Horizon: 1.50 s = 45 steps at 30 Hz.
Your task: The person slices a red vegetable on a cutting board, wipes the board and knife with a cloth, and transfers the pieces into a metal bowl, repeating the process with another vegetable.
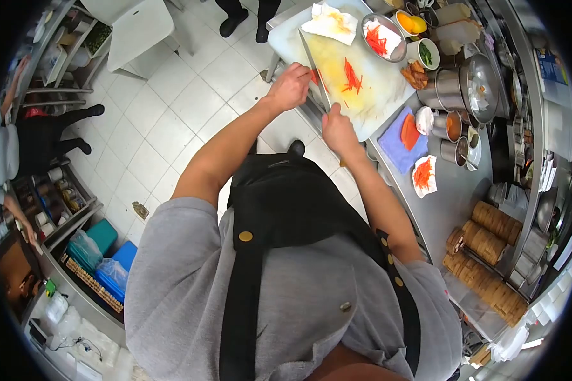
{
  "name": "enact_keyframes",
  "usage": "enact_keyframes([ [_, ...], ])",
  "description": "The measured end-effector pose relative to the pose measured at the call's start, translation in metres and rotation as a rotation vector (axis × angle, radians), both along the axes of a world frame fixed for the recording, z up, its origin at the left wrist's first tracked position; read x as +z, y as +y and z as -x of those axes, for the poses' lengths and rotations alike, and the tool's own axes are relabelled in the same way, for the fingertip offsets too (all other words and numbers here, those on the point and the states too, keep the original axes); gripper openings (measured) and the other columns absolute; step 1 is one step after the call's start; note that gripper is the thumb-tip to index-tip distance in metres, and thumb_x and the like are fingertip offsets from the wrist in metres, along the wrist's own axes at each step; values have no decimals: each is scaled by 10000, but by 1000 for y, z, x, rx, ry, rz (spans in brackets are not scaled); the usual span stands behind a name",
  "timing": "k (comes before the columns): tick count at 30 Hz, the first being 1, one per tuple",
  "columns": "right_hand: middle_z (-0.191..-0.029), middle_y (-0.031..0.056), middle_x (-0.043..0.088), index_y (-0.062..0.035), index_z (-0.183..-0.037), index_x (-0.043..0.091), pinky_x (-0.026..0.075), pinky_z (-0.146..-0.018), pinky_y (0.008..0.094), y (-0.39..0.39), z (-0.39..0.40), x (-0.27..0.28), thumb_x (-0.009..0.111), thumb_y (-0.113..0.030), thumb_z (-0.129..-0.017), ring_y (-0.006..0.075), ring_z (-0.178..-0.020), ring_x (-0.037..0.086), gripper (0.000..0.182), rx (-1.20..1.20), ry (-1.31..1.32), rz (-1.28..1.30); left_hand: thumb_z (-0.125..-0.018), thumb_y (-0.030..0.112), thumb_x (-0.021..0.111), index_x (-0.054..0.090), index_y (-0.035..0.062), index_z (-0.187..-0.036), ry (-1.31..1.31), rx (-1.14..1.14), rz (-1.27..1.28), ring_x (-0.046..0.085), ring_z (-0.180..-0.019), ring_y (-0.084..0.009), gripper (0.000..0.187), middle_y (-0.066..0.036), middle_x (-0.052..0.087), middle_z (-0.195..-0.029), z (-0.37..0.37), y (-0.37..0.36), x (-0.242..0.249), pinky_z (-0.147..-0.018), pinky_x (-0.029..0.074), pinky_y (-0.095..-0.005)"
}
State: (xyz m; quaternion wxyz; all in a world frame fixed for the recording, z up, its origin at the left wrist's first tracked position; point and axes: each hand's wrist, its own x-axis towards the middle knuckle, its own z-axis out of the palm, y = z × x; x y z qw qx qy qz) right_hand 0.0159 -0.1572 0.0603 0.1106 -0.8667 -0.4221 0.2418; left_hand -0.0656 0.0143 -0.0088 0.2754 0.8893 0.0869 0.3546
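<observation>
My right hand (339, 130) is wrapped round the handle of a long knife (314, 66), whose blade points away over the cutting board (388, 95). Beside the blade, my left hand (290, 87) has its fingers bent together around a red piece (314, 77) at the board's left edge. Thin red strips (352, 77) lie in a small pile in the middle of the board. At the board's far end is a white paper towel (330, 23) with yellowish stains. A larger orange-red piece (410, 132) rests on a purple cloth (399, 145) near my right hand.
A metal bowl (384, 38) with red strips on paper stands at the board's far right. Metal pots (433, 89) line the counter's right side. Red strips lie on a paper (424, 176). Bamboo steamers (484, 289) are stacked lower right. Another person's legs (248, 16) show beyond the board.
</observation>
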Motion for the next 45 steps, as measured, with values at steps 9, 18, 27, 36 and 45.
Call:
enact_keyframes([
  [9,-851,367,606,67,-1073,395,503,-728,550,-6,13,4,491,-187,-928,522,-807,609,307,-16,9,62,-698,-66,573,637,-38,-947,22,34,-10,543,-972,-315,258,-145,601,-1048,3,-5,-6,-871,478,-373],
  [18,-840,357,612,60,-1069,387,488,-735,581,-13,11,13,478,-181,-927,523,-804,606,294,16,-22,101,-706,-64,567,624,-28,-979,51,15,10,524,-999,-315,281,-137,576,-1043,4,-3,-4,-885,465,-373],
  [27,-791,356,609,67,-1060,397,495,-726,570,-4,6,22,475,-190,-928,517,-785,610,300,50,-25,53,-722,-62,555,629,-11,-1034,63,8,17,529,-995,-309,325,-138,586,-1047,9,-5,-6,-895,462,-374],
  [36,-858,382,600,63,-1067,397,463,-790,591,2,2,25,450,-204,-935,518,-851,603,303,49,23,94,-717,-57,560,631,-21,-1035,61,-10,8,541,-1004,-302,328,-141,596,-1060,11,-3,1,-910,464,-370],
  [45,-860,374,607,58,-1080,399,478,-794,569,17,1,15,463,-209,-935,528,-842,603,310,46,-7,44,-705,-68,566,631,-32,-1028,64,-28,12,546,-997,-304,332,-142,599,-1059,11,-5,-1,-892,472,-368],
])
